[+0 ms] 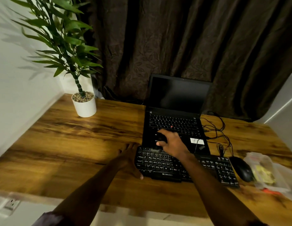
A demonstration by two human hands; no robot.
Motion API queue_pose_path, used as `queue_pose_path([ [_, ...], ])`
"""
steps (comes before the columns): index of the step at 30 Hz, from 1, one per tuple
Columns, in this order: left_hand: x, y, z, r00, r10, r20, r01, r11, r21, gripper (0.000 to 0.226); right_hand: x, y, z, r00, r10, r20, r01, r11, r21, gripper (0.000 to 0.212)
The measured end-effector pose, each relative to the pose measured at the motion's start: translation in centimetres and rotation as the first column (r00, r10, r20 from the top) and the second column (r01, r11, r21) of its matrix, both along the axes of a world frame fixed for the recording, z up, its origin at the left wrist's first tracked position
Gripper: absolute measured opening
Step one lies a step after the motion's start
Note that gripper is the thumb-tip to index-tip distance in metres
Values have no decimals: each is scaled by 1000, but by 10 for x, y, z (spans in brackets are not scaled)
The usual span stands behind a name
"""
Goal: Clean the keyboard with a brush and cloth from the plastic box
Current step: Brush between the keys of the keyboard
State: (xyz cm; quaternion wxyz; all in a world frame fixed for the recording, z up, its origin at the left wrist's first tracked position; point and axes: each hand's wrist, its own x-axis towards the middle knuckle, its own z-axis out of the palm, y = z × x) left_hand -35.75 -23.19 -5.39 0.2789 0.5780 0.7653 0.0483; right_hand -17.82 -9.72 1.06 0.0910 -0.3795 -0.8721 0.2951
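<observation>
Keyboard (158, 163), black with white legends, lower centre; left hand (129, 159) spread wide along its left edge, right hand (173, 144) curled round blurred dark brush (160, 138), bristles indistinct.

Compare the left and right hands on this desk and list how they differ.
The left hand lies low against the left end of the keyboard, fingers fairly straight; the right hand is raised over its back edge, near the laptop. The left hand holds no tool; the right hand's fingers curl round a dark thing, likely the brush. Both are bare and at the same keyboard.
</observation>
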Motion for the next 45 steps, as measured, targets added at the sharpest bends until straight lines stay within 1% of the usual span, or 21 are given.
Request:
queue_pose_path([
  [4, 1, 2, 2, 1000, -12, -10, 12, 999, -29, 151, -5, -3, -6, 998, 18, -54, -19, 1000, -24, 49],
  [8, 1, 2, 7, 999, -38, 2, 38, 998, -45, 155, 21, 12, 0, 1000, -8, -28, 8, 1000, -13, 45],
  [11, 1, 0, 7, 999, -32, 28, 33, 999, -24, 148, 45, 24, 2, 999, -47, 12, 47, 999, -1, 46],
  [14, 2, -1, 11, 998, -28, 54, 30, 999, -35, 158, 52, 30, -1, 997, -73, 29, 73, 997, 5, 48],
  [17, 1, 0, 10, 998, -22, 55, 24, 999, -36, 159, 39, 22, 0, 999, -34, -3, 34, 999, 10, 46],
  [20, -2, 2, 5, 999, -27, 31, 27, 999, -23, 165, 24, 13, -5, 999, 21, -41, -21, 1000, -18, 45],
  [24, 0, 0, 7, 999, -23, 43, 24, 999, -28, 161, 31, 19, -6, 999, -9, -35, 9, 1000, -19, 47],
  [29, -1, 1, 5, 1000, -21, 19, 22, 999, -36, 164, 70, 38, -4, 996, -84, -17, 84, 996, -7, 45],
  [33, 0, 3, 3, 999, 0, 37, 2, 999, -52, 166, 78, 40, -7, 992, -123, -12, 123, 992, 11, 47],
  [35, 0, 3, 3, 999, 5, 46, -3, 999, -47, 167, 70, 35, -8, 996, -93, -8, 94, 996, 12, 48],
  [38, 1, 4, 8, 999, -34, 24, 35, 998, -53, 163, 54, 26, -12, 998, -43, -52, 43, 999, -2, 47],
  [42, 2, 3, 8, 997, -77, -13, 77, 997, -30, 152, 57, 24, -8, 991, -62, -114, 60, 998, -22, 45],
  [45, 0, 3, 7, 997, -77, 17, 78, 995, -57, 160, 74, 31, -6, 991, -92, -102, 89, 996, -33, 45],
])
